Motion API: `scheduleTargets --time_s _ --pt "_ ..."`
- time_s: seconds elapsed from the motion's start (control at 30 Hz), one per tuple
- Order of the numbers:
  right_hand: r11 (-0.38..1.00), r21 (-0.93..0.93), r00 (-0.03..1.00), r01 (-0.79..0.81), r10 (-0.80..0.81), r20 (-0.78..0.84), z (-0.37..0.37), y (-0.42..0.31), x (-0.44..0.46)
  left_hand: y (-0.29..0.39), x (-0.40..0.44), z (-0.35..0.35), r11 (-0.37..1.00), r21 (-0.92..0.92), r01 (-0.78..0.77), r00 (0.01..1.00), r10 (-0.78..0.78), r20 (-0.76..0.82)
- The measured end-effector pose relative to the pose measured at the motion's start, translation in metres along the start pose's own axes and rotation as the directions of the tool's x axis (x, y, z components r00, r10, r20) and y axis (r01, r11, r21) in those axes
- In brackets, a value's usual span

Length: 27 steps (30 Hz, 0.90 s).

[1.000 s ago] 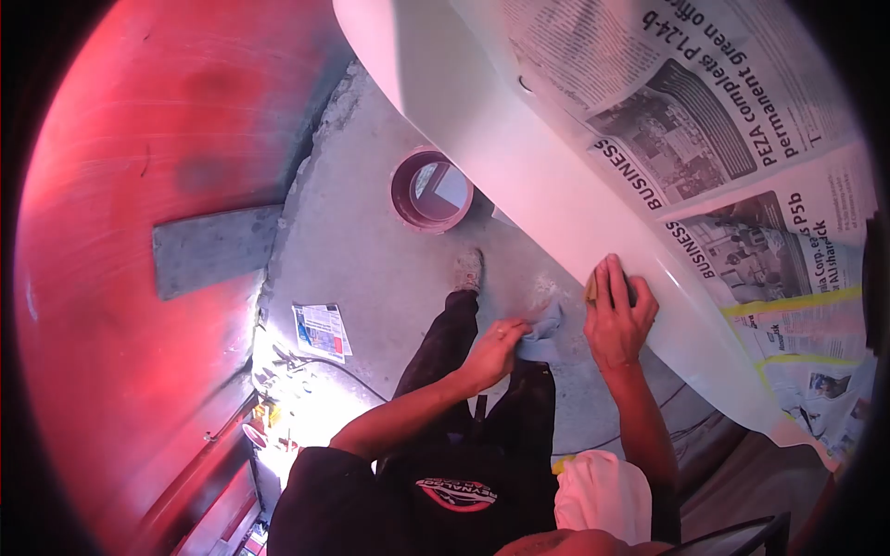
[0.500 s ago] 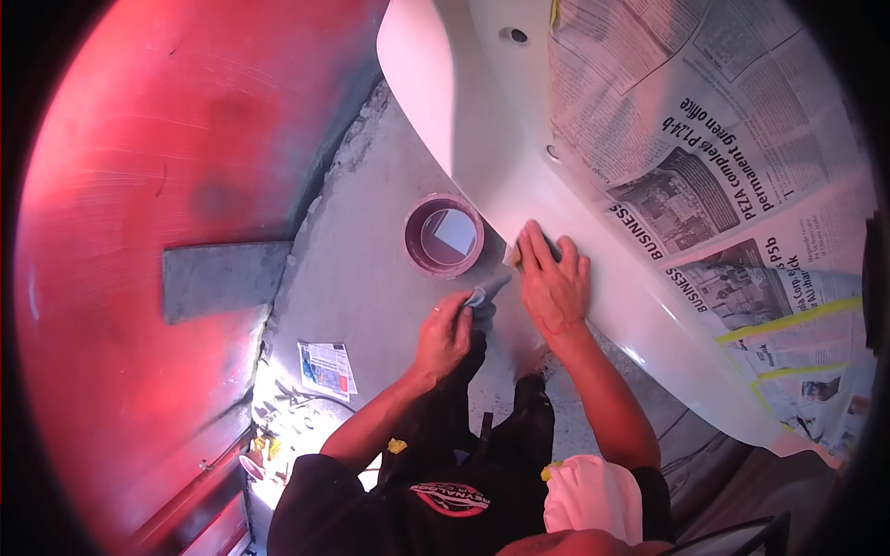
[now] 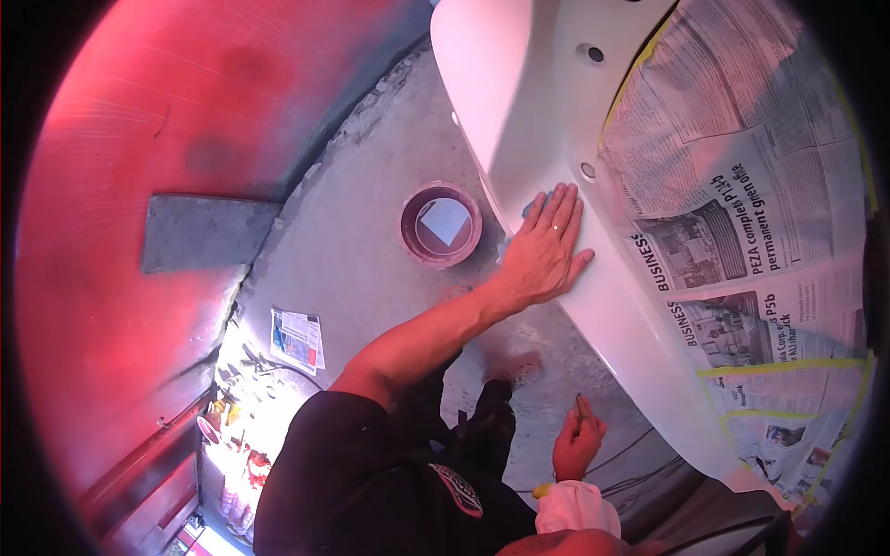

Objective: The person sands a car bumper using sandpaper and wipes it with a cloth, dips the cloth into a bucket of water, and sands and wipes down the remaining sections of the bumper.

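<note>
My left hand [image 3: 540,255] lies with its fingers stretched flat on the white painted panel [image 3: 640,343], pressing a grey-blue cloth [image 3: 531,206] against it. The cloth shows past the fingers and at the wrist side; the rest is hidden under the palm. Down near my body, away from the panel, my right hand [image 3: 578,440] is closed with the fingertips pinched round a thin brown piece [image 3: 580,404]. Its material is too small to tell. Newspaper [image 3: 714,232] edged with yellow tape masks the panel's right side.
A round tub [image 3: 408,243] of liquid, with a pale reflection in it, stands on the concrete floor beside the panel. A red surface [image 3: 120,306] with a grey board [image 3: 209,232] fills the left. Printed paper [image 3: 295,339] and cluttered items [image 3: 236,398] lie lower left; cables [image 3: 640,477] run lower right.
My left hand has moved up and right from above the floor onto the panel with the cloth. My right hand has left the panel and dropped toward my body. The view has shifted.
</note>
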State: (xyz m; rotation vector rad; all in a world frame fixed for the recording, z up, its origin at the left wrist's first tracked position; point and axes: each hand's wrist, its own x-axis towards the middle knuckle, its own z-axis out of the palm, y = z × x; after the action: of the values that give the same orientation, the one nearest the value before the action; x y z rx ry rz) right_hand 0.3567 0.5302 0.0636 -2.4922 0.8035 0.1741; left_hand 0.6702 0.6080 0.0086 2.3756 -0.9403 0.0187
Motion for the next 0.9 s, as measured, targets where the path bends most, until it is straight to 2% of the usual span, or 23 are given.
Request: scheduleTargets --time_s 0.1,0.17,0.2,0.27,0.3,0.37,0.4,0.43,0.47,0.5,0.53,0.57,0.6,0.63,0.67,0.7,0.77,0.83,0.9 --pt "0.989 0.149 0.999 -0.008 0.002 0.042 0.007 -0.015 -0.004 0.033 -0.026 0.004 0.982 -0.174 0.07 0.997 -0.067 0.024" --pt "0.989 0.149 0.998 0.011 -0.021 0.064 0.007 -0.016 -0.004 0.051 -0.044 0.024 0.985 -0.173 -0.003 0.998 0.013 0.056" --pt "0.989 0.146 0.994 0.024 -0.039 0.103 0.007 -0.016 -0.001 0.056 -0.055 0.031 0.941 -0.328 -0.082 0.996 0.091 0.012" --pt "0.987 0.153 0.996 0.043 -0.055 0.074 0.0 -0.02 0.005 0.059 -0.073 0.049 0.897 -0.386 -0.216 0.97 0.244 0.023" --pt "0.986 0.16 0.996 0.054 -0.065 0.061 -0.004 -0.022 0.007 0.056 -0.072 0.043 0.895 -0.387 -0.224 0.969 0.249 0.015" --pt "0.983 0.165 0.996 0.077 -0.085 0.04 -0.009 -0.018 0.01 0.047 -0.067 0.02 0.837 -0.519 -0.175 0.981 0.193 -0.019" --pt "0.979 0.179 0.994 0.095 -0.101 0.027 -0.008 -0.017 0.012 0.042 -0.059 0.003 0.84 -0.513 -0.18 0.98 0.196 -0.023" --pt "0.978 0.186 0.994 0.097 -0.103 0.024 -0.008 -0.016 0.012 0.039 -0.047 -0.019 0.793 -0.601 -0.097 0.989 0.008 -0.148" --pt "0.977 0.206 0.997 0.056 -0.067 0.046 -0.007 -0.014 0.012 0.034 -0.036 -0.039 0.722 -0.691 -0.034 0.95 -0.191 -0.246" --pt "0.974 0.225 0.997 0.014 -0.03 0.068 -0.006 -0.015 0.012 0.027 -0.022 -0.055 0.726 -0.687 -0.033 0.952 -0.187 -0.243" --pt "0.973 0.23 0.997 0.012 -0.028 0.067 -0.003 -0.016 0.013 0.019 -0.007 -0.071 0.807 -0.585 -0.086 0.925 -0.153 -0.348" --pt "0.969 0.244 0.999 0.026 -0.032 0.021 0.003 -0.017 0.015 0.013 0.0 -0.079 0.873 -0.469 -0.133 0.889 -0.104 -0.446" --pt "0.965 0.258 0.999 0.04 -0.035 -0.025 0.007 -0.02 0.017 0.008 -0.002 -0.08 0.874 -0.466 -0.136 0.89 -0.099 -0.445" --pt "0.964 0.265 0.999 0.035 -0.03 -0.024 0.006 -0.036 0.025 0.002 -0.008 -0.079 0.869 -0.49 -0.065 0.91 -0.15 -0.387" --pt "0.96 0.223 0.983 0.168 -0.146 -0.113 -0.001 -0.062 0.043 -0.003 -0.015 -0.076 0.86 -0.511 0.004 0.924 -0.198 -0.326" --pt "0.94 0.165 0.943 0.299 -0.265 -0.199 -0.006 -0.088 0.064 -0.004 -0.035 -0.069 0.829 -0.541 0.14 0.911 -0.323 -0.258" --pt "0.849 0.079 0.818 0.522 -0.471 -0.33 -0.008 -0.134 0.105 -0.011 -0.085 -0.052 0.537 -0.735 0.414 0.796 -0.605 0.007" --pt "0.763 0.02 0.697 0.646 -0.58 -0.422 -0.002 -0.179 0.15 -0.015 -0.13 -0.039 0.316 -0.786 0.531 0.658 -0.738 0.148" --pt "0.718 -0.146 0.593 0.68 -0.656 -0.466 -0.004 -0.225 0.195 -0.026 -0.182 -0.012 0.088 -0.777 0.624 0.536 -0.772 0.343"
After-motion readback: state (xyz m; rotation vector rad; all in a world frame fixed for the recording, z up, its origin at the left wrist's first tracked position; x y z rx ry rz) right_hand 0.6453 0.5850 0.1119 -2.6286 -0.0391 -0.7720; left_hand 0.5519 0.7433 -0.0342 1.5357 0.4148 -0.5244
